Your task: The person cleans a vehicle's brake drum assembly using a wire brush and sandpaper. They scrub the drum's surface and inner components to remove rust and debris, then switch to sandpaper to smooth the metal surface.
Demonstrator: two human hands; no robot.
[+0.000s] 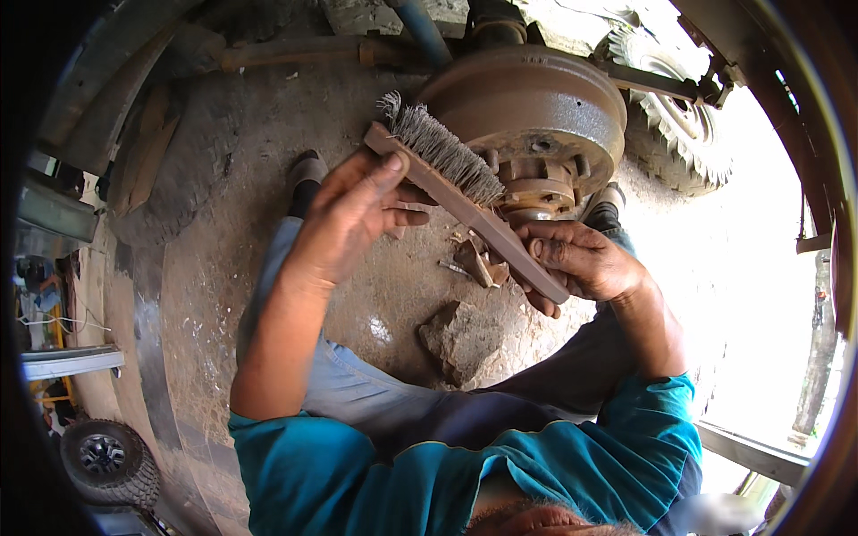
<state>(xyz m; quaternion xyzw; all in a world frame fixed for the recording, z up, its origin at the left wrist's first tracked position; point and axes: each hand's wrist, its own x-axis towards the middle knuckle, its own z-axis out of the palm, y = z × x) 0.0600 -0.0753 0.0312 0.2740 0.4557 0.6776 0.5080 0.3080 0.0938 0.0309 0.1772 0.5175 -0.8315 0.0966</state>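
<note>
Stained grey-brown floor (pixel 197 339), mid-frame; black-tyred wheel (pixel 107 457), lower left; my left hand (pixel 347 214) and right hand (pixel 592 261) grip a brown-backed, grey-bristled brush (pixel 466 212), centre.

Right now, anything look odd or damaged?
Mildly. The brush, held by the left hand and right hand, has ragged bristles, splayed at the left end instead of even. A rough, rock-like chunk lies on the floor between the legs, which seems out of place.
</note>
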